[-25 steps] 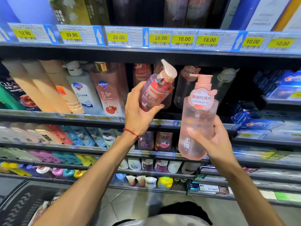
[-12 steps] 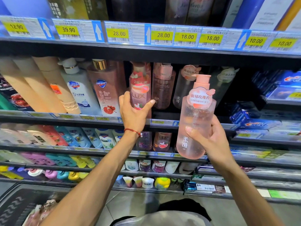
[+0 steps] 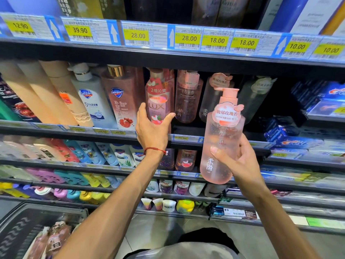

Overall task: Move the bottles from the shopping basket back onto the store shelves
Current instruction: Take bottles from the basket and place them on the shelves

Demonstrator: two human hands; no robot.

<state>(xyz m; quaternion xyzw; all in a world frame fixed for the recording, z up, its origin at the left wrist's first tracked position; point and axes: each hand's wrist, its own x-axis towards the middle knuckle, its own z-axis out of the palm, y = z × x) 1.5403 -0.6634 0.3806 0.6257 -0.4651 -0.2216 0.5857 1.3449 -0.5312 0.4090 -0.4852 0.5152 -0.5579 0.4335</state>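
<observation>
At the lower left the shopping basket (image 3: 16,228) holds several pinkish bottles (image 3: 56,238) lying on their sides. Above it, on the shelf (image 3: 56,128), stand tan tubes and two Safeguard bottles (image 3: 119,101). Just beside these, the left grip (image 3: 152,130) is half closed round the lower part of the LUX bottle (image 3: 158,96), with fingers on one side and thumb on the other; the bottle stands upright on the shelf among other pink bottles. To the right, the right grip (image 3: 240,161) is wrapped round the lower body of a pale pink pump bottle (image 3: 222,135), held nearly upright in the air in front of the shelves. Blue toothpaste boxes (image 3: 295,143) lie at the far right.
</observation>
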